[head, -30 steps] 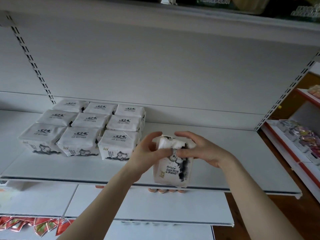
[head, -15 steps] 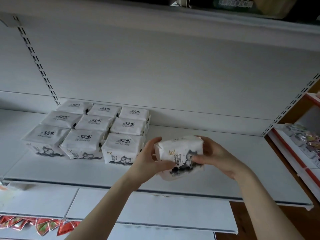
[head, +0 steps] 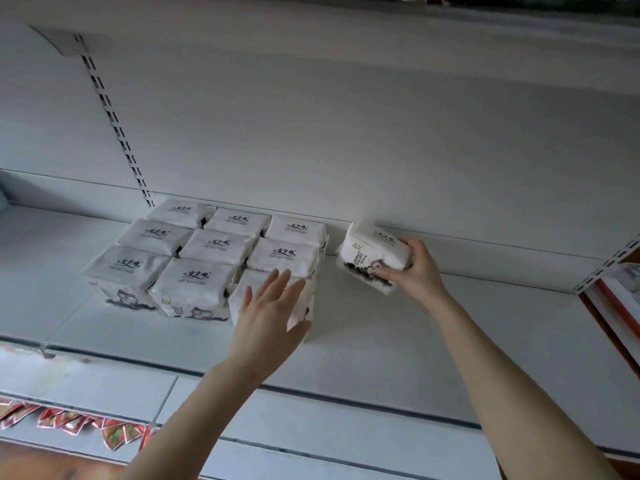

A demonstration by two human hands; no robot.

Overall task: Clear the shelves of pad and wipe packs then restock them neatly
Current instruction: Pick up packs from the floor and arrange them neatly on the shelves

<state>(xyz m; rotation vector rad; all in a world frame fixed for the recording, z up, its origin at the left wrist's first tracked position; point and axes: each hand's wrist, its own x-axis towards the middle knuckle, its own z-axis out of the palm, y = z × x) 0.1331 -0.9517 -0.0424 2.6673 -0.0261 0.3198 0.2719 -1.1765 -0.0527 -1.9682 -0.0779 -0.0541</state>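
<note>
Nearest, on a lower shelf at bottom left, lies a row of red sachets (head: 69, 422). Above it, the left hand (head: 268, 315) is spread flat with its fingers apart, holding nothing, over the front right pack (head: 304, 308) of a three-by-three block of white packs (head: 207, 251) standing on the white shelf (head: 433, 344). Further back and to the right, the right hand (head: 414, 266) is closed around a single tilted white pack (head: 370, 252), held just beside the block and close to the back panel (head: 346, 140).
</note>
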